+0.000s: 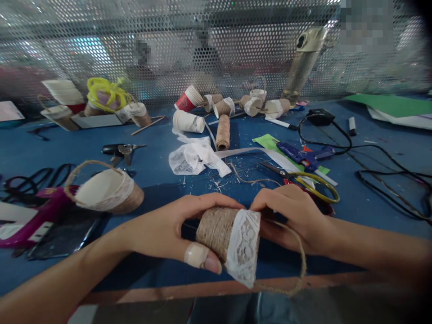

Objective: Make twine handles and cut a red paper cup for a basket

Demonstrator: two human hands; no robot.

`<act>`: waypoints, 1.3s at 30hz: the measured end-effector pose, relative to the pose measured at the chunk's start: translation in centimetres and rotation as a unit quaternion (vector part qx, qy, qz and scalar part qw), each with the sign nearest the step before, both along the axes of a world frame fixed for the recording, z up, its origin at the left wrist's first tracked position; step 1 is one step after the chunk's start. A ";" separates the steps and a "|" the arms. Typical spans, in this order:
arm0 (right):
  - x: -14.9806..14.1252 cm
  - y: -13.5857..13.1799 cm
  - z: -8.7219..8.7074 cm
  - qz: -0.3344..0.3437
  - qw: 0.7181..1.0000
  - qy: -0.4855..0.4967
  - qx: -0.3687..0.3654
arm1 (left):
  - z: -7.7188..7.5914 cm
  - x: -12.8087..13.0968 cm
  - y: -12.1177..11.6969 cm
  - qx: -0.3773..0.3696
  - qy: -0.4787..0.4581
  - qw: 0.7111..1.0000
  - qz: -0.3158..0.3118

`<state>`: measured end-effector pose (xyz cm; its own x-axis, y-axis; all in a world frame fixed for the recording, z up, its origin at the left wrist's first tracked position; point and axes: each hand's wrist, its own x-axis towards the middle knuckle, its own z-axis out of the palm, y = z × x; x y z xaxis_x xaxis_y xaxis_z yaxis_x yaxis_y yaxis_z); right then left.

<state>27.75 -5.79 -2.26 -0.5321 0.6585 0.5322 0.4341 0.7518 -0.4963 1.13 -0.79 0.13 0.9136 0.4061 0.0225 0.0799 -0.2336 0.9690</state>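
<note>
Near the table's front edge lies a small twine-wrapped cup (218, 231) on its side in my hands. White lace trim (243, 243) runs round its rim, and a loop handle of twine (302, 256) hangs out to the right. My left hand (168, 225) grips the cup's body, thumb below and fingers over the top; a bandage is on the thumb. The fingers of my right hand (290, 216) are closed at the upper rim, touching the lace edge; their tips are partly hidden. Another lace-trimmed twine cup (126, 198) with a handle sits to the left.
Yellow-handled scissors (317, 182), a blue glue gun (303, 155) and black cables (388, 180) lie on the right. White lace (199, 155) and a twine spool (222, 132) are mid-table. Left are keys (124, 150) and a magenta glue gun (40, 216). A perforated metal screen (236, 49) stands behind.
</note>
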 end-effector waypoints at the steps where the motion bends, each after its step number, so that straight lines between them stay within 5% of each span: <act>1: 0.0 0.0 0.0 -0.003 1.000 -0.010 0.001 | 0.0 0.0 0.0 0.005 -0.003 1.000 0.000; 10: 0.0 -0.1 -0.2 -0.057 0.997 -0.029 -0.047 | 0.0 0.1 0.1 0.019 -0.013 1.000 0.007; 17: 0.2 -0.1 -0.3 -0.012 0.988 -0.129 0.081 | 0.1 0.1 0.1 0.043 -0.004 0.999 -0.004; 39: 0.0 -0.1 0.0 0.020 0.989 -0.104 0.100 | 0.5 0.0 0.0 0.094 -0.008 0.995 -0.008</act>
